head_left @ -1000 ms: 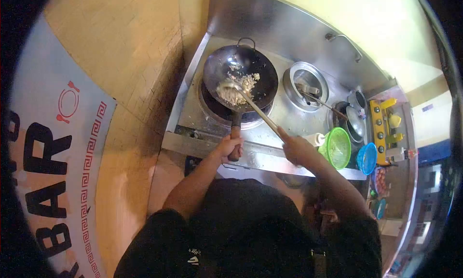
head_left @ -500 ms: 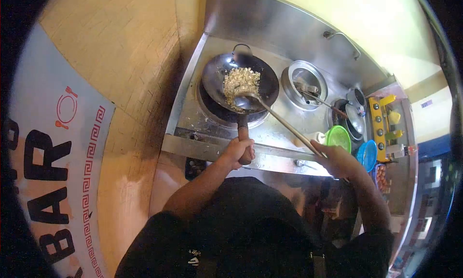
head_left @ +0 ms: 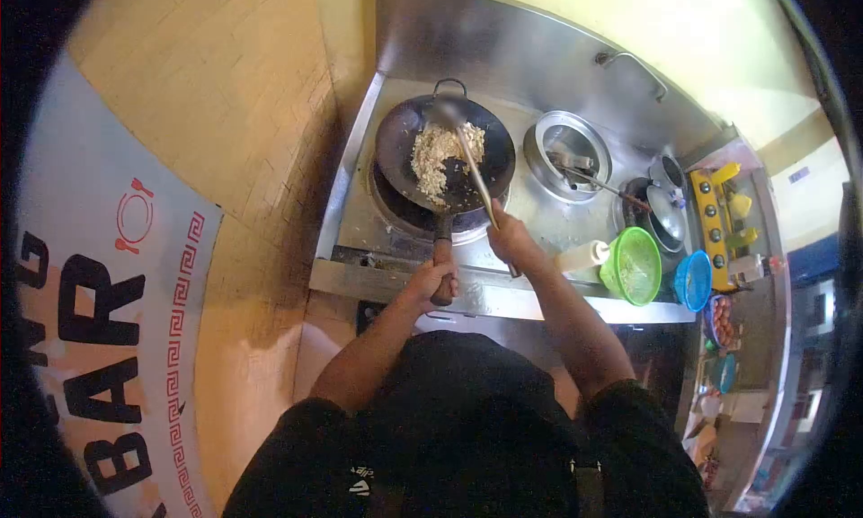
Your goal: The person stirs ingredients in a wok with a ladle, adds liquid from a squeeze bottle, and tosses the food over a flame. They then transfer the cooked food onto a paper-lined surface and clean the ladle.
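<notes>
My left hand (head_left: 428, 286) is wrapped round the wooden handle of a dark wok (head_left: 497, 154), which sits over the burner. In the wok lies a heap of pale, chopped food (head_left: 431, 156), perhaps rice or noodles, mostly toward its left and far side. My right hand (head_left: 513, 240) grips the long shaft of a metal ladle (head_left: 477, 174). The ladle's bowl is blurred at the far side of the wok, beyond the food.
A metal pot (head_left: 537, 163) with utensils in it stands right of the wok. Nearer are a white bottle (head_left: 586, 256), a green basket (head_left: 636, 259) and a blue basket (head_left: 693, 280). A steel backsplash (head_left: 503, 46) rises behind.
My right hand has moved left and forward, pushing the ladle from the wok's near side to its far side. The food has shifted left. My left hand keeps its hold.
</notes>
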A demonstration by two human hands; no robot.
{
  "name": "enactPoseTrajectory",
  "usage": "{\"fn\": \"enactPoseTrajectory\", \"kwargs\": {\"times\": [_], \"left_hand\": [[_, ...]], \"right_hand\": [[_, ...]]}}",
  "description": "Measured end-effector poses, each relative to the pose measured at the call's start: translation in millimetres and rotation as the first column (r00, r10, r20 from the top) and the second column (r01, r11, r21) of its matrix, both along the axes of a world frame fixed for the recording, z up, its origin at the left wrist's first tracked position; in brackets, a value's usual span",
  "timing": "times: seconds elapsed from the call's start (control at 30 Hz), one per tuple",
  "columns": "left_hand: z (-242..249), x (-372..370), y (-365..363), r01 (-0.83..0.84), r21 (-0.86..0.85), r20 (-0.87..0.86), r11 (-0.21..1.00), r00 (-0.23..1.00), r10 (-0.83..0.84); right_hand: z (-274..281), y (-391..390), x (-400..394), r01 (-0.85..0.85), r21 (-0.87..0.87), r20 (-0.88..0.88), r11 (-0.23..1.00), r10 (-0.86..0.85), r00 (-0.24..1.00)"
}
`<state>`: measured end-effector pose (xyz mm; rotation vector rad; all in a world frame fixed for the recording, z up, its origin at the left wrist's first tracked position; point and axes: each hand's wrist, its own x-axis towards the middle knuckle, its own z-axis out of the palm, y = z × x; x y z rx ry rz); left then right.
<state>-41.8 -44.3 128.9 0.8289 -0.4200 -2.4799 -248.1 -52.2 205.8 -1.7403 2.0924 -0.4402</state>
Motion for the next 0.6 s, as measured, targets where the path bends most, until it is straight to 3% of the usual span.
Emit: {"fn": "enactPoseTrajectory", "kwargs": {"times": [0.1, 0.17, 0.2, 0.3, 0.33, 0.4, 0.5, 0.53, 0.6], "left_hand": [[7.3, 10.9, -10.1, 0.116, -0.088, 0.146, 0.989, 0.984, -0.102], [8.5, 7.3, -0.7, 0.129, -0.134, 0.295, 0.982, 0.952, -0.085], [13.4, 2.0, 0.8, 0.134, -0.165, 0.361, 0.977, 0.930, -0.066], [114.1, -19.2, 38.9, 0.103, -0.173, 0.188, 0.979, 0.980, -0.070], [111.9, -23.7, 41.6, 0.068, -0.108, 0.147, 0.992, 0.988, -0.052], [97.8, -31.7, 37.8, -0.001, 0.022, 0.065, 1.000, 0.998, -0.001], [52.8, -22.3, 7.8, 0.033, -0.063, 0.003, 0.997, 0.999, -0.033], [52.1, -21.2, 13.0, 0.005, 0.005, -0.049, 1.000, 0.999, -0.004], [40.2, -19.1, 9.4, 0.025, -0.045, -0.045, 0.999, 0.999, -0.027]], "right_hand": [[82.6, 45.6, 18.0, -0.107, 0.406, -0.021, 0.908, 0.126, 0.992], [110.8, 88.9, 14.7, -0.138, 0.534, -0.133, 0.834, 0.244, 0.961], [110.8, 102.2, 4.6, -0.148, 0.486, -0.215, 0.861, 0.282, 0.935], [125.2, 114.8, -32.9, -0.120, 0.399, -0.514, 0.909, 0.331, 0.791], [136.6, 108.2, -54.0, -0.169, 0.326, -0.587, 0.930, 0.339, 0.735], [185.7, 99.6, -59.4, -0.137, 0.351, -0.685, 0.926, 0.354, 0.636], [230.6, 108.2, -62.5, -0.148, 0.306, -0.721, 0.940, 0.331, 0.609], [227.2, 105.0, -62.3, -0.120, 0.342, -0.700, 0.932, 0.338, 0.629], [195.8, 95.9, -65.0, -0.067, 0.413, -0.655, 0.908, 0.348, 0.671]]}}
